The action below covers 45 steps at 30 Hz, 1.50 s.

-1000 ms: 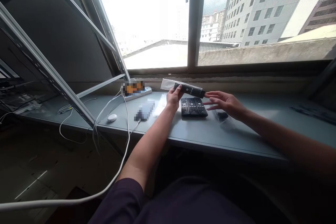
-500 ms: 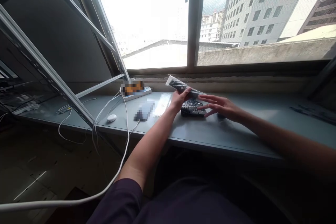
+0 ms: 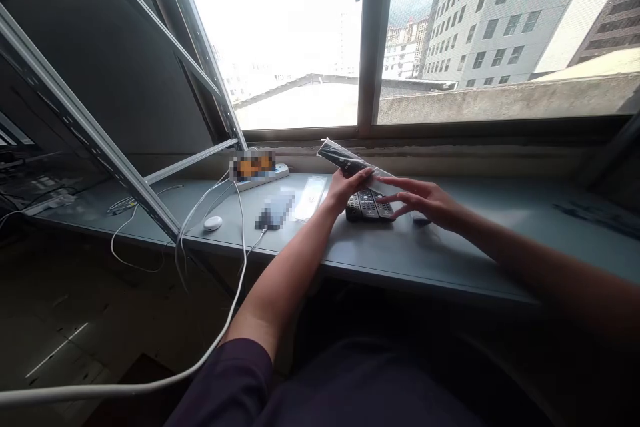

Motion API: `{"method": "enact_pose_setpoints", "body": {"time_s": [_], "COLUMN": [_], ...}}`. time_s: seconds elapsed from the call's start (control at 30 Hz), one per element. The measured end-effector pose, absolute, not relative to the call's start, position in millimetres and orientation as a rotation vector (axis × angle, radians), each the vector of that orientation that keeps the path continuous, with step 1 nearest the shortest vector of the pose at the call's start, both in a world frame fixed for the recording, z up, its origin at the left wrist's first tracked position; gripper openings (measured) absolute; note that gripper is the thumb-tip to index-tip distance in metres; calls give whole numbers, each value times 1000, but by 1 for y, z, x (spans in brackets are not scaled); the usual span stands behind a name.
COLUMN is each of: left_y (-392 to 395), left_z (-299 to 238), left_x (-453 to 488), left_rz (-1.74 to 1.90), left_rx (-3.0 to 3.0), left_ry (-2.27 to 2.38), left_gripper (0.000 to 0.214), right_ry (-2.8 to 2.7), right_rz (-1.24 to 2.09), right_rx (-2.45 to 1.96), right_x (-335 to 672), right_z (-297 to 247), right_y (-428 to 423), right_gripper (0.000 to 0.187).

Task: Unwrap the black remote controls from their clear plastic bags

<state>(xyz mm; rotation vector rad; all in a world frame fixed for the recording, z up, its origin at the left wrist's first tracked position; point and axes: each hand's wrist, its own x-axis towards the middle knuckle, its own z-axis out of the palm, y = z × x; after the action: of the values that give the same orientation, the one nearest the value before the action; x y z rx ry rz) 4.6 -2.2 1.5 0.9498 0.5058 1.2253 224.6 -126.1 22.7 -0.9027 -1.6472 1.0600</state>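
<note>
My left hand (image 3: 346, 189) is closed around a black remote control (image 3: 345, 159) in a clear plastic sleeve. The remote is tilted above the desk, its far end up and to the left. At the sleeve's lower right end is my right hand (image 3: 427, 201), its fingers stretched out and spread. Its fingertips are at or touching the plastic; the exact contact is hard to make out. Below the sleeve, several black remote controls (image 3: 369, 207) lie side by side on the desk. A small dark object (image 3: 420, 219) is partly hidden beneath my right hand.
On the desk (image 3: 390, 250), a clear plastic packet (image 3: 310, 197) lies left of the remotes. Farther left are a blurred-out device (image 3: 275, 210) with a cable, a white round object (image 3: 213, 223) and a power strip (image 3: 270, 177). A white cable (image 3: 243, 267) hangs in front; metal shelf posts (image 3: 100, 133) stand left.
The sleeved remote has shifted slightly right, and more of its buttoned face shows. My left fingers have moved slightly right with it. The right hand remains spread at the sleeve's end.
</note>
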Motion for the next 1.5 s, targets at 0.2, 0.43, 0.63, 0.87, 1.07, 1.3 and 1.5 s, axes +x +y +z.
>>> {"method": "enact_pose_setpoints", "body": {"time_s": [0.2,0.43,0.63,0.87,1.07,1.3,1.5], "left_y": [6,3,2,8,9,9,2], "left_z": [1,1,2,8,15,13,12], "left_x": [4,1,-1,-4,-6,-5,-3], "left_rz": [1330,1270,1218,1195,1270,1224,1096], "left_rx": [882,1031,1039,888,658,667,781], "left_ry": [506,626,653,589,600,549,508], "left_gripper": [33,39,37,35,32,28,38], "right_ry": [-1536,-1610,-1621,-1636,-1597,-1579,-1536], "right_rz": [769,819,816,760,711,729,992], "right_rx": [-986,-1060,-1063,-1050,-1007,-1073,-997], "right_x": [230,229,226,224,225,230,229], "right_z": [14,10,9,19,15,7,5], "right_y": [-115,-113,-115,-122,-120,-111,-110], "right_gripper": [61,56,48,48,46,52,77]}}
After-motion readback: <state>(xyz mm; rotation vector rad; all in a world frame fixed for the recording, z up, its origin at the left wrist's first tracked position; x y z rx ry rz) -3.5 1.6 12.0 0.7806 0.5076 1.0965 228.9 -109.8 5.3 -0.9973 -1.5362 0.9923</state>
